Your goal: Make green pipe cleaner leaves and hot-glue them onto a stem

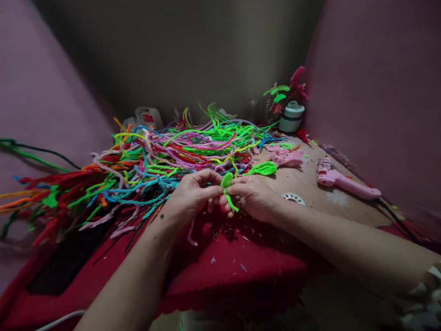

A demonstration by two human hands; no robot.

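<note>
Between my two hands is a bright green pipe cleaner [226, 180], bent into a small leaf-like loop at the top with a short tail hanging below. My left hand [201, 186] pinches it from the left with thumb and forefinger. From the other side, my right hand [250, 193] grips it at the same narrow point under the loop. Just beyond my right hand lies a bundle of looped green pipe cleaners [263, 168]. A large heap of many-coloured pipe cleaners [193, 147] spreads behind and to the left of my hands.
On the board at right lie a pink glue gun [347, 184] with a black cord, a white ring with holes [293, 198] and pink loops [285, 155]. A pale jar [291, 117] stands behind. A dark flat object [69, 264] rests on the red cloth [234, 262], with scraps nearby.
</note>
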